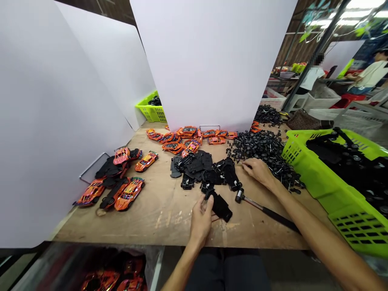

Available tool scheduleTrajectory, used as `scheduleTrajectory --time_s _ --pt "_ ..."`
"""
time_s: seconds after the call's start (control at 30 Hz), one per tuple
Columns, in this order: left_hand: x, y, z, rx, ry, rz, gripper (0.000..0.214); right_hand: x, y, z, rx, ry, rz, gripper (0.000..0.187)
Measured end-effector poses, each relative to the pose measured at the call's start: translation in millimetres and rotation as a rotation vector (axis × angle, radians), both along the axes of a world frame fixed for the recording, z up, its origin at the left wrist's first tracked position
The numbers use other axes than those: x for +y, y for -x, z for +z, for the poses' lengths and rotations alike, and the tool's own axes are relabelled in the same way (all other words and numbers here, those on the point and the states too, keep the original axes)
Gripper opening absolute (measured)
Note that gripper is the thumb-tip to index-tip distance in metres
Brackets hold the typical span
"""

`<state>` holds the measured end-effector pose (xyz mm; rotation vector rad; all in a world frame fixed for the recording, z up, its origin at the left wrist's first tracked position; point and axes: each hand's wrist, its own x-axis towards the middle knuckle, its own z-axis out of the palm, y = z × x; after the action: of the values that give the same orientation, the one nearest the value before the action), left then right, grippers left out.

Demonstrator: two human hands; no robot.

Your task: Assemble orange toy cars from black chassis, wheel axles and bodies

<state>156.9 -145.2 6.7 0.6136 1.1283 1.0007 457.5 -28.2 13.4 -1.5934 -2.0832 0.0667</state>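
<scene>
**Q:** What is held by the left hand?

**A:** A black plastic car chassis (220, 206) is gripped at 6 o'clock by the left hand (201, 220), with the fingers closed around it. Part of the chassis is hidden by those fingers.

**Q:** And the right hand?

**A:** The right hand (256, 171) is kept open and low at 1 o'clock, beside a heap of black chassis (197, 169). Whether that heap is touched cannot be made out. A small hammer (242, 197) lies just below the hand, its handle end cut off from view by the right forearm.

**Q:** What is harder to make out?

**A:** Orange toy car bodies (189, 139) are piled at 12 o'clock, and loose black wheels (260, 147) at 1 o'clock. A green plastic basket (347, 218) at 3 o'clock is cut off by the frame. Under the plywood workbench (163, 222), more orange car bodies (103, 279) at 7 o'clock are mostly hidden. 2 people are seen far off at 1 o'clock.
</scene>
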Motion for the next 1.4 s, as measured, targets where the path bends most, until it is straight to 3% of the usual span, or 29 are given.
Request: scheduleTrajectory --time_s 0.1,0.17,0.27,0.37,0.5,0.67,0.73,0.83,0.97,1.07,1.17,1.27,1.4 --pt "2.7 3.6 0.0 0.101 -0.066 0.058 0.062 -6.2 -0.9 11.4 0.113 -0.073 -0.091 0.027" --pt "4.4 5.2 -0.1 0.088 -0.09 0.066 0.055 -23.7 11.3 19.1 0.178 -0.121 -0.155 0.031" --pt "3.9 0.2 -1.4 -0.031 -0.088 0.085 0.052 -66.3 56.7 21.7 0.262 -0.145 -0.186 0.028" --pt "1.4 -10.4 -4.0 -0.097 -0.104 0.113 0.052 -107.1 117.1 10.6 0.408 -0.062 -0.143 0.024" --pt "-0.5 -13.2 -6.6 -0.177 -0.043 0.09 0.049 -130.5 160.8 -5.9 0.478 0.096 -0.048 0.02" --pt "12.1 -7.6 -1.6 -0.129 -0.101 -0.026 0.049 -125.3 140.8 -0.7 0.608 0.222 0.059 0.018" --pt "24.5 -10.8 3.4 -0.063 -0.115 -0.079 0.049 -113.9 119.9 4.8 0.815 0.213 -0.054 0.013" --pt "43.0 -16.1 11.3 0.019 -0.092 -0.142 0.046 -88.0 78.1 8.6 1.177 0.168 -0.269 0.033" --pt "48.6 -8.7 15.8 0.082 -0.131 -0.14 0.045 -61.7 26.9 0.4 1.277 0.192 -0.295 0.046" --pt "39.5 3.2 13.6 0.03 -0.08 -0.197 0.045 -58.0 10.4 -7.1 1.291 0.18 -0.303 0.049" --pt "28.6 10.6 9.1 -0.029 -0.02 -0.215 0.044 -60.3 12.5 -1.0 1.268 0.104 -0.318 0.046" --pt "20.7 11.8 5.6 -0.071 0.002 -0.221 0.044 -70.0 35.7 17.9 1.17 0.032 -0.265 0.033" --pt "14.1 11.6 5.2 -0.204 -0.001 -0.243 0.049 -100.8 97.2 28.7 0.732 0.239 0.183 0.005"
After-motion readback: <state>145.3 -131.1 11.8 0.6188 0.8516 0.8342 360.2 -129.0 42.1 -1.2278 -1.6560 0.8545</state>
